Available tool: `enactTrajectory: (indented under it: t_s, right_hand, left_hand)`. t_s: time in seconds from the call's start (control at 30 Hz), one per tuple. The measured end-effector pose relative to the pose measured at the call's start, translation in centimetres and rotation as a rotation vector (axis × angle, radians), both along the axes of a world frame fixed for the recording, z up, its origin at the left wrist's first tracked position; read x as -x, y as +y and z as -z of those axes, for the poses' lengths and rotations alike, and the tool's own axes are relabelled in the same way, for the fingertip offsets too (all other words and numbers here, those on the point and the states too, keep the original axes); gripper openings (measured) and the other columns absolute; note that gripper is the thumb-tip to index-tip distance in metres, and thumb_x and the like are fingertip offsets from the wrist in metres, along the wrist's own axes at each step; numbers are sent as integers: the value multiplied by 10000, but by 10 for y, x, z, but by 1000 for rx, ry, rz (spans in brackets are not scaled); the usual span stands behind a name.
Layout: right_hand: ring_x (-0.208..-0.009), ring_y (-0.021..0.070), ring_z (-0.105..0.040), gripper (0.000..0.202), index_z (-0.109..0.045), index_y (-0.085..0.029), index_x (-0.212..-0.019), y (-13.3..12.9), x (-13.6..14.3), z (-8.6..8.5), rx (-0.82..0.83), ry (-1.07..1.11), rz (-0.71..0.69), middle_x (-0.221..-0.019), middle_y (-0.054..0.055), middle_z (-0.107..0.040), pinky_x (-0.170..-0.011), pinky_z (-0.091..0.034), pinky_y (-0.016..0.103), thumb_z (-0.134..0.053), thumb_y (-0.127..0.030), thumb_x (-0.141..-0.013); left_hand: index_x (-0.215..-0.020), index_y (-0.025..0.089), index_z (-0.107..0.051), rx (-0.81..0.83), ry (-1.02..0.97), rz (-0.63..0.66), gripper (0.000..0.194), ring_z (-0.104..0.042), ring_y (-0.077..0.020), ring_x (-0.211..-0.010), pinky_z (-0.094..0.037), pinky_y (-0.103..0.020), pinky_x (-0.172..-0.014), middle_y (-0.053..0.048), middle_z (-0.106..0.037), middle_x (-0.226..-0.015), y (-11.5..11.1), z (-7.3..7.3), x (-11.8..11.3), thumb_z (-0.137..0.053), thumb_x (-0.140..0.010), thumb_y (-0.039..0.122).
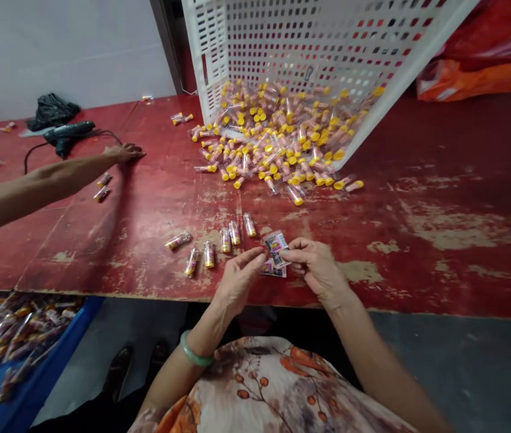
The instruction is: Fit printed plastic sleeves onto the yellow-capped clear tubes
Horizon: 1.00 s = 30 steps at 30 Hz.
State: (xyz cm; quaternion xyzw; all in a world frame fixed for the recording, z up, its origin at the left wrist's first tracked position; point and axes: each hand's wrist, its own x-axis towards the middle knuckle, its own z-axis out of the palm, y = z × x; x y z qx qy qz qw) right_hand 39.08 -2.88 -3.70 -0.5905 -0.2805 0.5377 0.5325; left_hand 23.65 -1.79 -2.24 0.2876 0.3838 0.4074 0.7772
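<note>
Between my two hands, just above the table's near edge, is a small flat printed plastic sleeve [275, 242] with a dark, yellow and pink pattern. My right hand [318, 267] pinches its right side between thumb and finger. At its left edge, the fingertips of my left hand [239, 276] are pressed together on it. More printed sleeves [275, 269] lie on the table under my fingers. Beyond my left hand are several small wrapped tubes, among them a tube [209, 254] standing near a tilted tube [178, 240].
A white perforated basket [205, 72] lies tipped, spilling yellow-capped clear tubes [277, 138] onto the red table [418, 210]. At left, another person's arm [47, 186] reaches over near a heat gun [68, 135] and black bag [52, 111]. A blue bin [56, 391] holds wrapped tubes below.
</note>
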Motion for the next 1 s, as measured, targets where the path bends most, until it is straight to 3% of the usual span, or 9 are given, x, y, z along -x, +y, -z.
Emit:
enactTrajectory:
  t_s: [0.1, 0.2, 0.27, 0.33, 0.43, 0.6, 0.77, 0.87, 1.0]
  right_hand:
    - [-380, 50, -360, 303, -524, -169, -569, -1, 22, -8, -37, 55, -92, -451, -58, -472, -386, -248, 195, -773, -332, -513]
    - [-560, 125, -545, 224, -625, -171, -638, 19, 13, -9, -168, -286, -233, -627, 5, -623, -549, -426, 260, -727, -368, -611]
    - [-717, 179, -595, 206, -673, -176, -729, 47, -12, -3, -243, -671, -125, -758, 48, -668, -689, -452, 312, -659, -379, -701]
    - [-841, 228, -587, 212, -668, -159, -776, 82, -41, 6, -201, -1070, 120, -880, 108, -661, -763, -432, 355, -576, -349, -767]
    - [-1007, 307, -543, 221, -644, -118, -861, 128, -72, 23, -52, -1276, 126, -1062, 197, -600, -802, -409, 402, -571, -302, -763]
    - [-931, 294, -572, 160, -586, -145, -739, 134, -73, 30, -87, -1120, 57, -902, 156, -622, -771, -430, 403, -611, -298, -701]
    - [-680, 161, -586, 184, -487, -199, -813, 57, -32, 16, -253, -718, -91, -838, 59, -627, -614, -490, 319, -382, -348, -835]
    - [-520, 101, -482, 136, -448, -218, -804, 11, 12, 9, -392, -28, -154, -795, 10, -575, -458, -427, 256, -532, -322, -782]
    - [-538, 72, -481, 315, -472, -211, -798, -12, 59, 8, -317, 75, -12, -774, -24, -566, -423, -370, 184, -742, -262, -644]
  left_hand:
    - [-846, 108, -720, 36, -101, 45, 325, -669, -177, -774, -496, -276, -759, -91, -722, -822, 10, 4, -4, -804, -617, 324]
    - [-792, 108, -703, 82, -130, -24, 298, -679, -209, -800, -526, -305, -748, -84, -719, -804, 19, 7, 2, -808, -614, 322]
    - [-795, 113, -688, 127, -144, -62, 294, -688, -225, -803, -550, -335, -734, -83, -719, -825, 22, 8, 8, -802, -625, 324]
    - [-810, 110, -674, 166, -129, -85, 302, -697, -226, -763, -567, -347, -706, -85, -718, -822, 22, 7, 14, -803, -627, 313]
    - [-810, 93, -660, 181, -100, -109, 294, -701, -225, -723, -576, -358, -703, -94, -712, -780, 20, 5, 18, -800, -634, 283]
    - [-850, 91, -668, 126, -93, -119, 310, -699, -218, -714, -578, -345, -680, -103, -720, -817, 13, 2, 24, -798, -635, 272]
    - [-760, 110, -672, 125, 3, -263, 325, -656, -157, -613, -559, -300, -625, -38, -701, -689, 11, 4, 26, -855, -528, 246]
    - [-751, 118, -688, 104, 36, -331, 337, -634, -128, -595, -534, -269, -634, -17, -695, -682, 10, 6, 24, -867, -492, 239]
    - [-769, 121, -711, 44, 34, -319, 320, -641, -134, -624, -518, -261, -658, -32, -714, -725, 5, 9, 22, -859, -509, 236]
